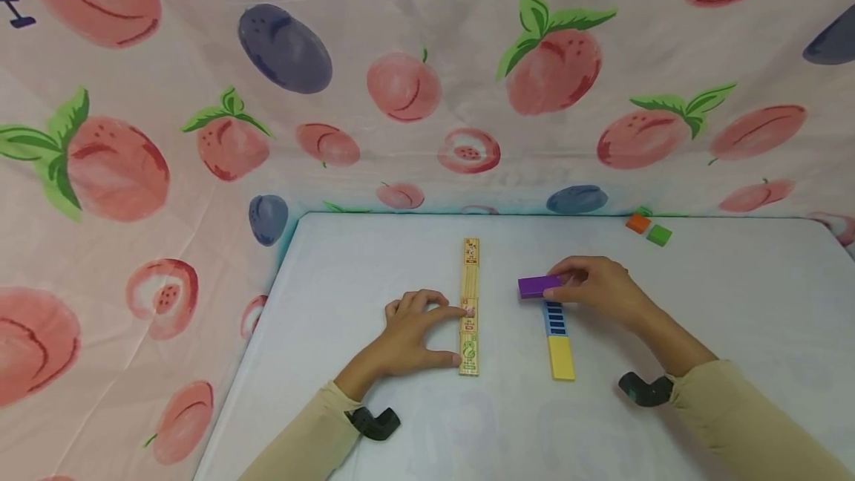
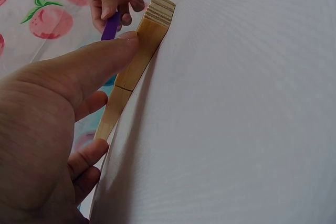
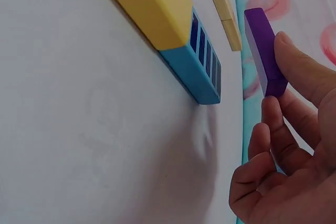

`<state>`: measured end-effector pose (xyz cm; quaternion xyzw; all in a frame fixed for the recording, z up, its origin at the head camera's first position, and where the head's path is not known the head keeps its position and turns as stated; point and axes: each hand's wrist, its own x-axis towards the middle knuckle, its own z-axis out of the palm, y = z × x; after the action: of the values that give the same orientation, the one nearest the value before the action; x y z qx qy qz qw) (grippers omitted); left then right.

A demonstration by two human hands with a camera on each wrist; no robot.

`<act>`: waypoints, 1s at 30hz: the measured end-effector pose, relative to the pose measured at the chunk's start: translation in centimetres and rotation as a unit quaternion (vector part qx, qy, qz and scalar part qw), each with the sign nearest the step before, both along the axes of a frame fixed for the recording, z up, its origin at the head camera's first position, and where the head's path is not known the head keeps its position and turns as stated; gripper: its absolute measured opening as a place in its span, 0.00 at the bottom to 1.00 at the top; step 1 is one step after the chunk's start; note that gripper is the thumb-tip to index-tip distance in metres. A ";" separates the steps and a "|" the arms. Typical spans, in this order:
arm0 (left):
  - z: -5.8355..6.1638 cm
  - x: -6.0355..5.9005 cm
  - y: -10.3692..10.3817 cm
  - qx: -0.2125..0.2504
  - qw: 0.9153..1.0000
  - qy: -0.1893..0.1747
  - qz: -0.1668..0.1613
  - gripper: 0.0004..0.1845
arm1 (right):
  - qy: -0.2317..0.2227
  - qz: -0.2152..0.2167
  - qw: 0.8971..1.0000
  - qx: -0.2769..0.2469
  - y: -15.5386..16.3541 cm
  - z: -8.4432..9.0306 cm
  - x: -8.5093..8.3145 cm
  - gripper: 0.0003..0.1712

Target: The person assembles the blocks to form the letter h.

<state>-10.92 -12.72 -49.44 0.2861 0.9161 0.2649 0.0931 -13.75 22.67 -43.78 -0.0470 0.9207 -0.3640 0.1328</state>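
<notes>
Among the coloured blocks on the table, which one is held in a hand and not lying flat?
The purple block. The right hand pinches it above the far end of the blue block, while blue, yellow, orange and green blocks lie on the table.

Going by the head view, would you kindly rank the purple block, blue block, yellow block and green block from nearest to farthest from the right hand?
1. purple block, pinched by the right hand.
2. blue block, just below it.
3. yellow block, toward the person.
4. green block, far right corner.
</notes>
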 end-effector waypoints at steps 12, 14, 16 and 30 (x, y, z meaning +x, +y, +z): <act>0.1 0.0 0.1 0.002 1.000 -0.006 0.001 0.36 | -0.003 0.045 0.998 0.048 -1.6 -1.0 -1.4 0.24; 0.2 0.0 0.0 0.004 1.000 -0.006 0.002 0.37 | -0.004 0.054 0.997 0.056 -1.8 -1.1 -1.5 0.23; 0.2 0.0 0.0 0.004 1.000 -0.007 0.002 0.37 | -0.004 0.065 0.996 0.063 -2.1 -1.0 -1.6 0.22; 0.1 0.0 -0.1 0.005 1.000 -0.003 -0.001 0.36 | -0.003 0.094 0.991 0.090 -3.2 -1.7 -2.4 0.21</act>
<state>-10.89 -12.79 -49.34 0.2863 0.9143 0.2704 0.0947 -16.17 19.51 -45.49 -0.1200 0.9408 -0.2655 0.1733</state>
